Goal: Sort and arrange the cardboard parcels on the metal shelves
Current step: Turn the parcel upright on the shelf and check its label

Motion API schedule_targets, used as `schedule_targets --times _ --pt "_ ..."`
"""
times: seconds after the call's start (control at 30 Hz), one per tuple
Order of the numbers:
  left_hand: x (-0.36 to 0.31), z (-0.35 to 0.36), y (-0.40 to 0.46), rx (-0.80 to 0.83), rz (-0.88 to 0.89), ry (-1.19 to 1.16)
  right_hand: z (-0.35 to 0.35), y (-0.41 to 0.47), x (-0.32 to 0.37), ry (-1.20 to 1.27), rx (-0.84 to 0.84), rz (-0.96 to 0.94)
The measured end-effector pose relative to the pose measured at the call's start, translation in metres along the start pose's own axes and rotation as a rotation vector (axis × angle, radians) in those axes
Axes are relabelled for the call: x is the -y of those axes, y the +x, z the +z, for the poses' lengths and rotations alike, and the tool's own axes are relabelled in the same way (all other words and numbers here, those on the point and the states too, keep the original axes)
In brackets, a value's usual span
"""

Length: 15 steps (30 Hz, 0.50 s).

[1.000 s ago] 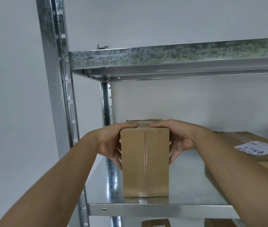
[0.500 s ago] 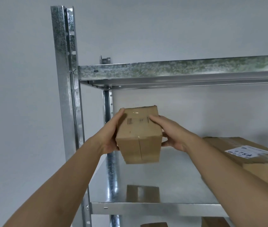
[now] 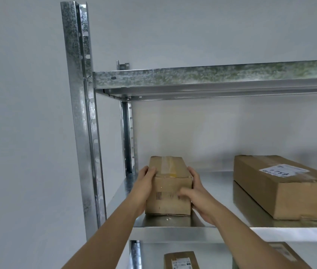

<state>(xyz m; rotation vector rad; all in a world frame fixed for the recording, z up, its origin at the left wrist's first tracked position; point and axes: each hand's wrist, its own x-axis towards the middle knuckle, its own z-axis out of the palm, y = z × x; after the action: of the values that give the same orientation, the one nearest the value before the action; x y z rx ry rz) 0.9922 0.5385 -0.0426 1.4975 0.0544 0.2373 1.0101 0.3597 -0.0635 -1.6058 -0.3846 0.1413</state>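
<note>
Two hands: the left hand grips the left side of the small parcel, fingers curled over its top edge; the right hand grips the right side, thumb across the front face near the barcode.
Parcel place: it is at the left end of the middle shelf, close to the rear upright, taped top facing up.
Contact with shelf: the bottom seems to rest on the metal, but the front edge is in shadow, so I cannot be sure that it is fully down.
Neighbours: a larger parcel with a white label lies well apart on the right; two more parcels show on the lower shelf, one in the middle and one at the right.
Step in hand: setting this parcel square in its corner, I judge.
How to do it well: keep both palms flat on the sides, push it evenly back so it stays parallel to the shelf edge, and release only when it sits flat.
Risk: a push from one hand alone may turn the parcel.
</note>
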Motion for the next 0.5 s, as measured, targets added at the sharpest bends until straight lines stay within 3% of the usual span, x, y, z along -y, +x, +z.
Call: schedule_targets --times 0.17,0.33,0.5 --pt "0.01 -0.003 -0.002 -0.008 0.003 0.007 0.008 0.0 -0.004 0.032 0.031 0.008" --pt "0.011 -0.007 -0.004 -0.002 -0.073 -0.133 0.015 -0.001 0.004 -0.038 -0.012 0.009" --pt "0.007 -0.013 -0.007 0.044 -0.112 -0.267 0.003 0.003 0.048 -0.183 -0.158 -0.058"
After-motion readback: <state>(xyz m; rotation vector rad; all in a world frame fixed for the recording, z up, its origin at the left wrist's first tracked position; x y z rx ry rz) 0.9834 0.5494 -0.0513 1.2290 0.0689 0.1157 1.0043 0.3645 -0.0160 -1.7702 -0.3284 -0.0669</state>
